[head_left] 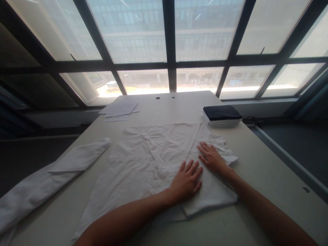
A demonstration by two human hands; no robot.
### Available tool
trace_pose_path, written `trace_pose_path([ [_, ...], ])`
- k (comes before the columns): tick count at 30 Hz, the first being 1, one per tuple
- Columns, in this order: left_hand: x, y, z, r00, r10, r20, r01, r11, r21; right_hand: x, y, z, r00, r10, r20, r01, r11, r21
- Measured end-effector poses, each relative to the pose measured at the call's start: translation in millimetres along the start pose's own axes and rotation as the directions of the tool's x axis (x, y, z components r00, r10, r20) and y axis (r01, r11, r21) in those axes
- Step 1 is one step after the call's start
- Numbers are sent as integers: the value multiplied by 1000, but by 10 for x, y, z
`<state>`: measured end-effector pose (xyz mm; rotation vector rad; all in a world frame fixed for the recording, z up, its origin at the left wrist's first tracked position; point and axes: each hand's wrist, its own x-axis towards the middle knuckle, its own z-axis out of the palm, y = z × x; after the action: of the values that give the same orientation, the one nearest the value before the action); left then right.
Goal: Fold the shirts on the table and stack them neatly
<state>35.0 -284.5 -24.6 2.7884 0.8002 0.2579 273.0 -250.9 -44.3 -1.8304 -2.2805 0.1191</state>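
Note:
A white garment (133,171) is spread over the middle of the table, with its right part folded inward and some creases across it. My left hand (186,181) lies flat on the folded part, fingers spread and pointing away from me. Just beyond it to the right, my right hand (211,157) rests palm down on the cloth near its gathered right edge, its fingers apart. The two hands are close together but not touching. Neither one grips anything.
Another white cloth (61,171) hangs partly over the table's left edge. Paper sheets (120,106) lie at the back left. A folded stack with a dark piece on top (221,112) sits at the back right of the white table (271,177). Windows stand behind.

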Motion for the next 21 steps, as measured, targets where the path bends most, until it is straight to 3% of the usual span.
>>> trace_pose_path([
  [17,3,-16,11,1000,4,-2,-4,1000,6,-4,-36,-4,1000,12,0,-12,1000,-15],
  [21,6,-16,5,1000,6,1,-6,1000,18,-9,2,72,966,222,-130,-235,968,-89],
])
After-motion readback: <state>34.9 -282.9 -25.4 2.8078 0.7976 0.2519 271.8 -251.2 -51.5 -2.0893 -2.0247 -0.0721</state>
